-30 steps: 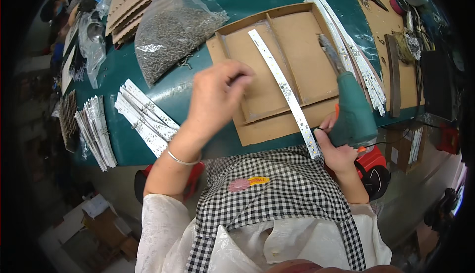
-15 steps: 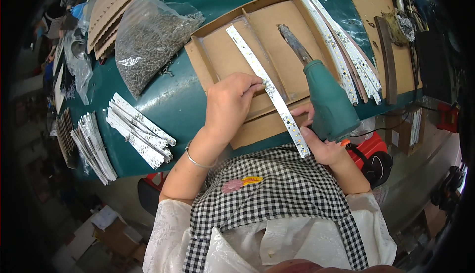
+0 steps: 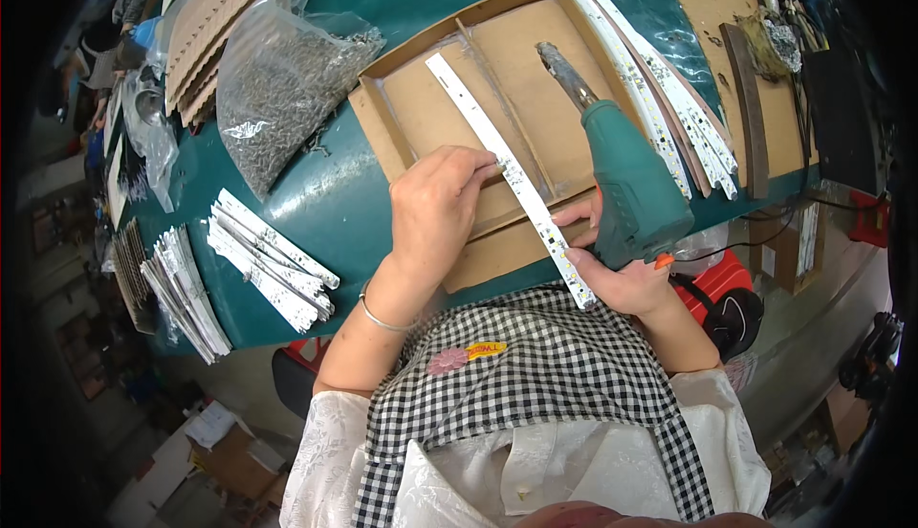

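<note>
Between the thumb and fingers of my left hand [image 3: 438, 201] is the middle of a white LED strip board [image 3: 516, 182], slanting from far left to near right. My right hand [image 3: 626, 279] is at the near end, its thumb and fingertips against the strip's right edge. That hand is curled under a green power drill [image 3: 636, 188], whose grip is hidden by its body. The drill's dark, rough tip [image 3: 553, 57] points away over a shallow cardboard tray [image 3: 406, 150] with a divider. The strip lies above the tray, its near end past the front edge.
On the green table [image 3: 316, 188] lie two bundles of white strips [image 3: 273, 265] at left. A clear bag of screws [image 3: 277, 88] and stacked notched cardboard [image 3: 215, 35] stand far left. More LED strips [image 3: 660, 74] lie right of the tray. A black cord [image 3: 736, 253] trails right.
The strip and my left hand have shifted slightly left. The drill has tilted a little, showing more of its side, and my right hand has moved slightly left along with it.
</note>
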